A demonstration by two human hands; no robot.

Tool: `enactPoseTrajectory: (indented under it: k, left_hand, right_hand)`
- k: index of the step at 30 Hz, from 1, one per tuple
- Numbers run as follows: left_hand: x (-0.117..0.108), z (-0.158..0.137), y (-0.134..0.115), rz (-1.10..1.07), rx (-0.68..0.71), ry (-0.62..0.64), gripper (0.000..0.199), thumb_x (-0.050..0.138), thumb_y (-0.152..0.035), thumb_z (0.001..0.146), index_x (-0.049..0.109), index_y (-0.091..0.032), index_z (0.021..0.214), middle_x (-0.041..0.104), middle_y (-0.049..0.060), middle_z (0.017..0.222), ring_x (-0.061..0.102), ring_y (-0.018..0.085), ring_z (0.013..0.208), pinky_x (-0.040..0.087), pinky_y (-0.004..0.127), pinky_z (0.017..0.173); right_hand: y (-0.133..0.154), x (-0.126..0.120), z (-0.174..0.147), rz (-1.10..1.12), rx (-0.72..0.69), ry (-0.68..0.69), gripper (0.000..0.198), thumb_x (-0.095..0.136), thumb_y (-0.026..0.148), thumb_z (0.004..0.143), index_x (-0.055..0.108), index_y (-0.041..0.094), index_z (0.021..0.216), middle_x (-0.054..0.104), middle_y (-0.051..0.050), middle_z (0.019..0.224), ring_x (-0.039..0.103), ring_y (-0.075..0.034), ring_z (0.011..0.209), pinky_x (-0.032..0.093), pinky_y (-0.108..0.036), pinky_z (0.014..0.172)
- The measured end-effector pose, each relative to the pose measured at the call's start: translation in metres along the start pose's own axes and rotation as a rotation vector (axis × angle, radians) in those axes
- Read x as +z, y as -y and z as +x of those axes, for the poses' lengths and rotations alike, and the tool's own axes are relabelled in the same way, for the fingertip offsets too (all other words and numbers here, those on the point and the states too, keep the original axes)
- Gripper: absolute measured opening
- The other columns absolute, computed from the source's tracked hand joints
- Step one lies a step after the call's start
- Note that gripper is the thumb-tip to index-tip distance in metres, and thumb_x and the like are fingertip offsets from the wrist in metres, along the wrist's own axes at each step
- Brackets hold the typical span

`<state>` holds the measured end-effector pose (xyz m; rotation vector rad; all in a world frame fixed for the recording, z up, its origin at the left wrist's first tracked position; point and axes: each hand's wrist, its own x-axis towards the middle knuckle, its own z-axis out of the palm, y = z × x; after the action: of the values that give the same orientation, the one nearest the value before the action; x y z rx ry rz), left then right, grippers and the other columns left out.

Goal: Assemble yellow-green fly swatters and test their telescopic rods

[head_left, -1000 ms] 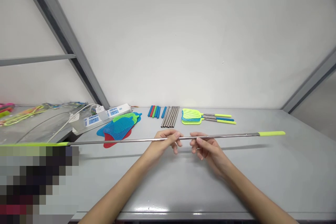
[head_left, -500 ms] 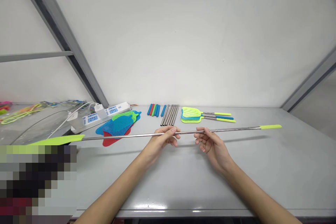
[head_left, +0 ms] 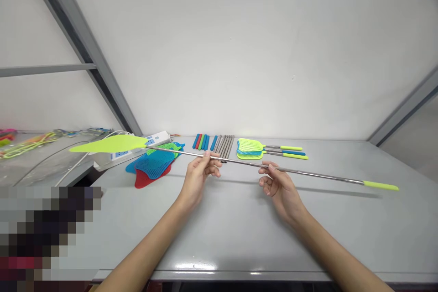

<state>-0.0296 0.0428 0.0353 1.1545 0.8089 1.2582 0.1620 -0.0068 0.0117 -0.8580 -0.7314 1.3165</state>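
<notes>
A long fly swatter (head_left: 239, 161) with an extended metal rod is held above the table, its yellow-green head at the left and its yellow-green grip at the right. My left hand (head_left: 200, 172) pinches the rod left of its middle, between thumb and fingers. Farther right, my right hand (head_left: 278, 185) pinches the same rod, its lower fingers curled loosely. The swatter slopes down toward its grip end. Behind my left hand lie several metal rods (head_left: 226, 147) and several coloured grips (head_left: 200, 142). Loose swatter heads (head_left: 153, 164) in blue, green and red overlap to the left.
Several swatters (head_left: 251, 148) with short rods lie at the back, right of the metal rods. A white power strip (head_left: 159, 138) with cables stands at the back left. Plastic bags and coloured cords (head_left: 37, 146) lie farther left. The table's front edge (head_left: 256, 276) runs below my arms.
The swatter has tilted, its head rising and its grip end dropping, and has shifted to the right. My left hand moved up and left; my right hand moved slightly right.
</notes>
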Motion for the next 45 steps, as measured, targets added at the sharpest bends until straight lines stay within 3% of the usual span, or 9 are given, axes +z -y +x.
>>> enactPoseTrajectory:
  k: [7,11,16,21,26,30,34,40,45]
  left_hand:
    - [0.014,-0.01,0.007,0.073,-0.216,0.343,0.037,0.042,-0.041,0.078,0.055,-0.016,0.101,0.06,0.004,0.071,0.052,0.01,0.052,0.038,0.025,0.058]
    - [0.017,-0.014,0.008,0.093,-0.273,0.385,0.04,0.043,-0.043,0.077,0.055,-0.015,0.103,0.06,0.006,0.074,0.052,0.011,0.055,0.038,0.025,0.06]
    - [0.011,-0.009,0.011,-0.051,-0.276,0.22,0.039,0.041,-0.044,0.076,0.06,-0.013,0.09,0.056,0.003,0.065,0.05,0.011,0.054,0.039,0.024,0.058]
    - [-0.003,0.003,0.009,-0.171,-0.166,-0.057,0.03,0.044,-0.039,0.074,0.058,-0.013,0.069,0.049,-0.001,0.052,0.046,0.008,0.049,0.037,0.02,0.052]
    - [-0.012,0.009,0.0,-0.347,-0.054,-0.214,0.028,0.042,-0.036,0.075,0.056,-0.014,0.066,0.046,-0.002,0.05,0.044,0.007,0.045,0.037,0.02,0.048]
    - [-0.019,0.015,-0.008,-0.617,-0.079,-0.245,0.024,0.038,-0.025,0.077,0.05,-0.013,0.061,0.042,-0.003,0.045,0.043,0.007,0.044,0.037,0.02,0.047]
    - [-0.029,0.018,-0.012,-0.835,-0.213,-0.197,0.024,0.032,-0.016,0.079,0.043,-0.014,0.057,0.027,-0.007,0.038,0.028,0.004,0.032,0.026,0.016,0.035]
    - [-0.037,0.016,-0.012,-0.907,-0.244,-0.214,0.024,0.029,-0.022,0.08,0.037,-0.017,0.058,0.02,-0.008,0.036,0.021,0.006,0.027,0.02,0.02,0.03]
    - [-0.028,0.012,-0.004,-0.906,-0.27,-0.36,0.022,0.027,-0.015,0.077,0.032,-0.018,0.055,0.019,-0.008,0.035,0.02,0.007,0.025,0.015,0.021,0.028]
  right_hand:
    - [0.002,0.004,-0.004,0.021,0.208,0.182,0.024,0.055,0.034,0.072,0.057,0.022,0.092,0.054,0.0,0.07,0.05,-0.009,0.052,0.031,-0.017,0.037]
    - [0.002,0.006,-0.006,-0.066,0.235,0.223,0.028,0.054,0.036,0.072,0.057,0.021,0.096,0.058,-0.004,0.079,0.053,-0.011,0.057,0.032,-0.018,0.037]
    - [0.0,0.005,-0.005,-0.079,0.223,0.18,0.028,0.053,0.036,0.073,0.058,0.021,0.095,0.059,-0.005,0.083,0.054,-0.012,0.06,0.035,-0.019,0.04]
    - [0.0,0.001,-0.002,-0.033,0.171,0.122,0.026,0.052,0.035,0.072,0.059,0.02,0.093,0.058,-0.003,0.077,0.052,-0.01,0.057,0.034,-0.02,0.042]
    - [-0.001,-0.002,-0.001,-0.001,0.153,0.119,0.027,0.049,0.037,0.074,0.063,0.015,0.082,0.055,-0.003,0.066,0.049,-0.01,0.054,0.034,-0.021,0.044]
    - [-0.001,-0.002,-0.002,-0.019,0.147,0.102,0.031,0.049,0.04,0.073,0.064,0.013,0.07,0.054,-0.004,0.061,0.049,-0.012,0.054,0.035,-0.022,0.045]
    - [-0.003,-0.001,-0.002,-0.094,0.154,0.121,0.031,0.047,0.04,0.075,0.062,0.016,0.087,0.056,-0.004,0.067,0.049,-0.011,0.053,0.034,-0.022,0.044]
    - [-0.01,-0.003,-0.001,-0.224,0.248,0.262,0.039,0.038,0.044,0.078,0.061,0.012,0.075,0.058,-0.007,0.068,0.051,-0.012,0.052,0.034,-0.022,0.043]
    - [-0.009,-0.005,0.0,-0.25,0.269,0.367,0.045,0.031,0.043,0.08,0.061,0.01,0.069,0.059,-0.008,0.065,0.052,-0.013,0.051,0.034,-0.023,0.045]
